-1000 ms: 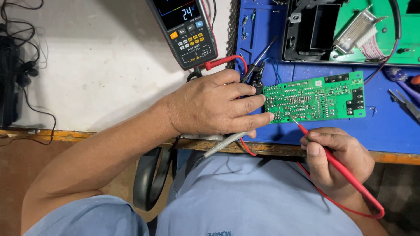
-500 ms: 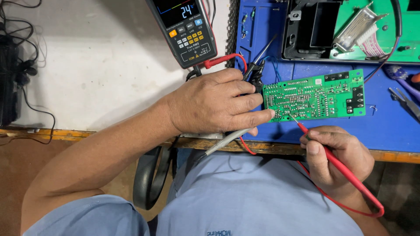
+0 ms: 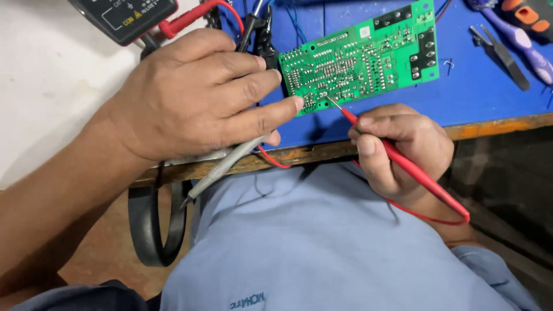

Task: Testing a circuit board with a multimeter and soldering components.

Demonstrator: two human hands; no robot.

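Two hands: left hand [image 3: 196, 98] pins the green circuit board [image 3: 363, 57] edge and clasps a grey probe [image 3: 222, 167]; right hand [image 3: 403, 150] pinches a red probe [image 3: 403, 164], tip on solder.
Around: black meter [image 3: 129, 14], purple-handled pliers [image 3: 512, 40].
Worktop: blue mat [image 3: 472, 92], worn wooden edge.

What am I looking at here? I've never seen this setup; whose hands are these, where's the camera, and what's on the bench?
The view comes from a camera worn on the person's head, looking down over their lap at a bench edge. The left hand steadies a green circuit board, solder side up, on a blue mat; a grey probe lies under its fingers. The right hand holds a red probe like a pen, its tip on the board. At top left is part of a black meter; at top right lie small pliers.
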